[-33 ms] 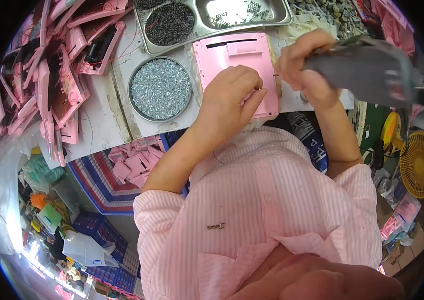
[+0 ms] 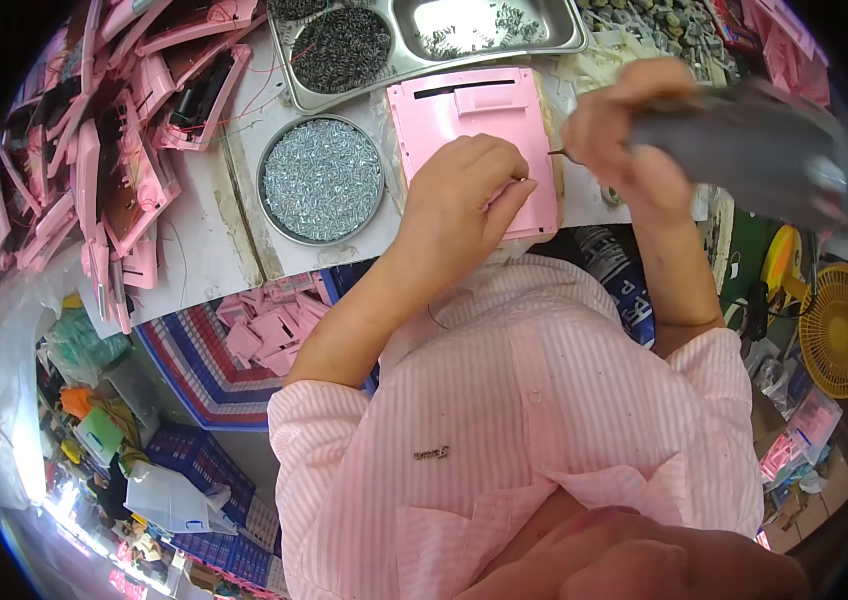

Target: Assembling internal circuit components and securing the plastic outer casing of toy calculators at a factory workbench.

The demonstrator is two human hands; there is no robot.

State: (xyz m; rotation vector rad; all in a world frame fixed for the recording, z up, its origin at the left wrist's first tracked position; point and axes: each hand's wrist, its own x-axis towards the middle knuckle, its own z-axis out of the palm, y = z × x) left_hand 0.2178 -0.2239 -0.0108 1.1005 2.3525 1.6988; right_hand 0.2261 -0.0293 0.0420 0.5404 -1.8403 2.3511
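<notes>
A pink plastic casing [image 2: 474, 100] with a dark slot near its far edge lies flat on the table in front of me. Over its middle is my left hand [image 2: 469, 190], thumb and forefinger pinched together; a tiny pale bit shows at the fingertips, too small to name. To the right of the casing, my right hand [image 2: 634, 140] is wrapped around a dark grey electric screwdriver [image 2: 744, 150], blurred by motion. Its thin bit points left toward the casing's right edge. A round tin of small silver screws [image 2: 321, 180] stands left of my left hand.
A steel tray [image 2: 344, 95] with dark springs in its compartments sits at the back. Pink casings with red wires [image 2: 134, 160] are heaped at the left. Small metal parts [image 2: 674, 35] lie at the back right. A checked bag [image 2: 214, 370] below holds pink pieces.
My right hand and the electric screwdriver have shifted a little to the right, and its bit now shows. My left hand has barely moved.
</notes>
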